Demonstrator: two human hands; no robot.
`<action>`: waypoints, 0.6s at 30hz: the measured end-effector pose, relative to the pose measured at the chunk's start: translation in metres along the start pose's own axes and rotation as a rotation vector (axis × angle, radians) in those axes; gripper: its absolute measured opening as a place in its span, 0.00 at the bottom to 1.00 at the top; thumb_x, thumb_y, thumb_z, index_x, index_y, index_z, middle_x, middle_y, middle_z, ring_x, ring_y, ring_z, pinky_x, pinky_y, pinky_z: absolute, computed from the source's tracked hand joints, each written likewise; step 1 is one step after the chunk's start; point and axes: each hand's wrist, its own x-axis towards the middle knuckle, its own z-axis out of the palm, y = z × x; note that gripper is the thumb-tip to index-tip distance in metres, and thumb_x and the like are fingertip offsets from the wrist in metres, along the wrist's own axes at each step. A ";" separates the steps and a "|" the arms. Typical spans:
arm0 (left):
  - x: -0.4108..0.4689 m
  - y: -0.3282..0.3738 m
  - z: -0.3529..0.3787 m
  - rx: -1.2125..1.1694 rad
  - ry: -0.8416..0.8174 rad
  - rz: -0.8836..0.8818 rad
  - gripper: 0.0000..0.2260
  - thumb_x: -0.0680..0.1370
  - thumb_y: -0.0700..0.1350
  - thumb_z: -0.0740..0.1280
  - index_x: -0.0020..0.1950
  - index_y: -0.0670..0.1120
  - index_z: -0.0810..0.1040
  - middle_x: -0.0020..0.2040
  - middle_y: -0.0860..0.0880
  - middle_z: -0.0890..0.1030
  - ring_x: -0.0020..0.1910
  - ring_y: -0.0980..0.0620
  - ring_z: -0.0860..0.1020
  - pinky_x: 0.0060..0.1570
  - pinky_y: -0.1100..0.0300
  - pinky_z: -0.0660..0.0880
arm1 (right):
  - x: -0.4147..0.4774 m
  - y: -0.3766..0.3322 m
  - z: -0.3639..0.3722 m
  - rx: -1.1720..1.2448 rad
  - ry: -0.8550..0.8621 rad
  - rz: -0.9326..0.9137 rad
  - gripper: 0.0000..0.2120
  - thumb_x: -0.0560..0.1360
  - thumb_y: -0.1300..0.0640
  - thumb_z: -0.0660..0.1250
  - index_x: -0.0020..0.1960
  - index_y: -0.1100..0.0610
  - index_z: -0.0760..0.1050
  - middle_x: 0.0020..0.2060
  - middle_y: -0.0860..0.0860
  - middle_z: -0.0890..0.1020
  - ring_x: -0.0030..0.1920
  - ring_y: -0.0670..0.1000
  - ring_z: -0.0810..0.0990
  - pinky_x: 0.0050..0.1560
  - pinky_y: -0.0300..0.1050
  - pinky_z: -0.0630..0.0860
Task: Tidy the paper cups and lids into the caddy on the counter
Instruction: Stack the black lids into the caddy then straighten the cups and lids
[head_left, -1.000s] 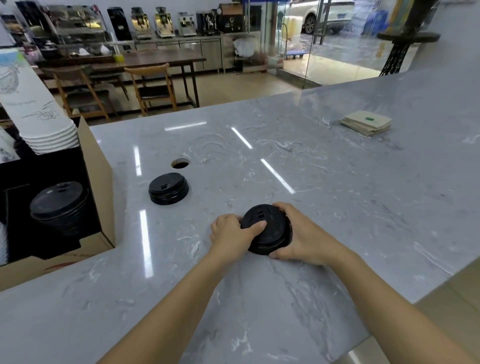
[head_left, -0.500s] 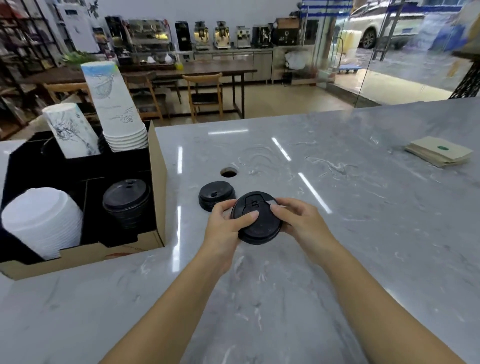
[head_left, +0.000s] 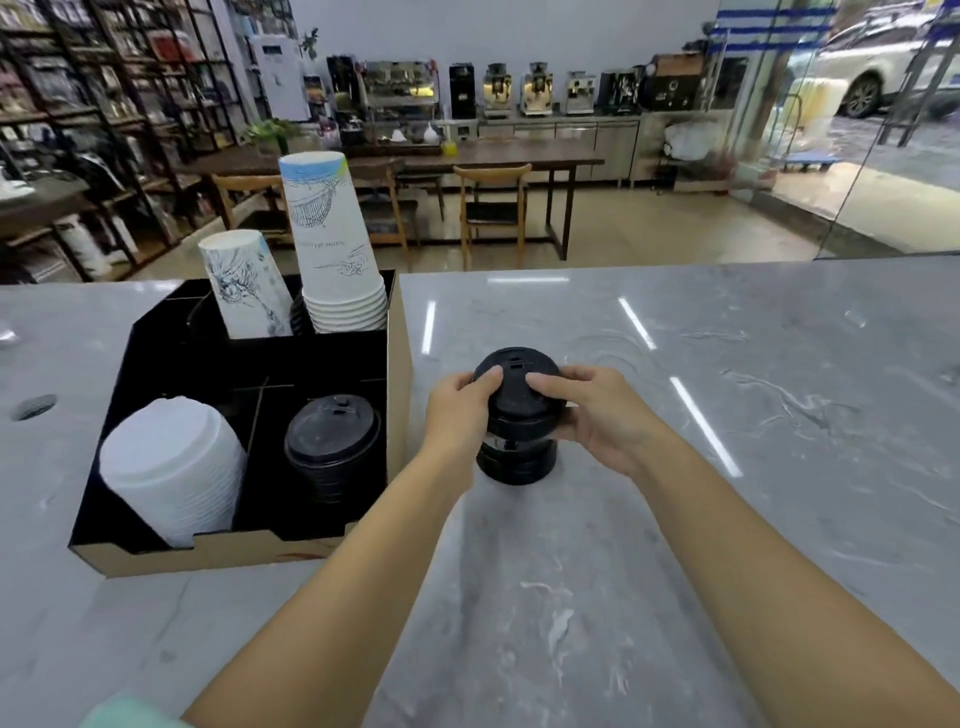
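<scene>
Both hands grip a stack of black lids (head_left: 519, 400), my left hand (head_left: 457, 410) on its left side and my right hand (head_left: 592, 415) on its right. Directly under it a second stack of black lids (head_left: 517, 462) rests on the grey marble counter; whether the two touch I cannot tell. Just left stands the cardboard caddy (head_left: 400, 332) with a black inside. It holds a stack of black lids (head_left: 332, 441) front right, white lids (head_left: 171, 478) front left, and two stacks of printed paper cups, a tall one (head_left: 337, 249) and a shorter one (head_left: 244, 286), at the back.
A round hole (head_left: 34, 407) in the counter lies left of the caddy. Beyond the counter are wooden chairs (head_left: 493, 208), a long table and a row of coffee machines. A glass wall stands at the far right.
Both hands carried the lid stack up off the counter and leftward, over the other black lid stack beside the caddy. The view swung left, bringing the whole caddy into sight.
</scene>
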 end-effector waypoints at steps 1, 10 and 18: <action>0.006 0.001 0.000 -0.022 0.032 -0.001 0.14 0.80 0.50 0.60 0.57 0.43 0.77 0.46 0.50 0.79 0.42 0.56 0.75 0.37 0.62 0.67 | 0.005 -0.001 -0.003 0.083 -0.037 0.014 0.07 0.72 0.64 0.68 0.50 0.64 0.78 0.43 0.56 0.84 0.43 0.54 0.82 0.42 0.47 0.82; 0.019 -0.052 0.004 0.895 -0.060 -0.060 0.55 0.60 0.66 0.74 0.76 0.47 0.49 0.74 0.46 0.57 0.74 0.44 0.55 0.71 0.47 0.55 | 0.036 0.014 -0.052 0.332 0.080 0.142 0.06 0.72 0.65 0.67 0.49 0.60 0.73 0.41 0.54 0.78 0.40 0.52 0.78 0.34 0.41 0.80; 0.023 -0.064 0.015 1.091 0.050 0.171 0.42 0.61 0.67 0.72 0.65 0.44 0.63 0.63 0.46 0.66 0.64 0.45 0.66 0.63 0.52 0.60 | 0.032 0.037 -0.079 0.360 0.090 0.168 0.09 0.72 0.66 0.66 0.52 0.62 0.74 0.42 0.55 0.79 0.41 0.53 0.80 0.34 0.44 0.82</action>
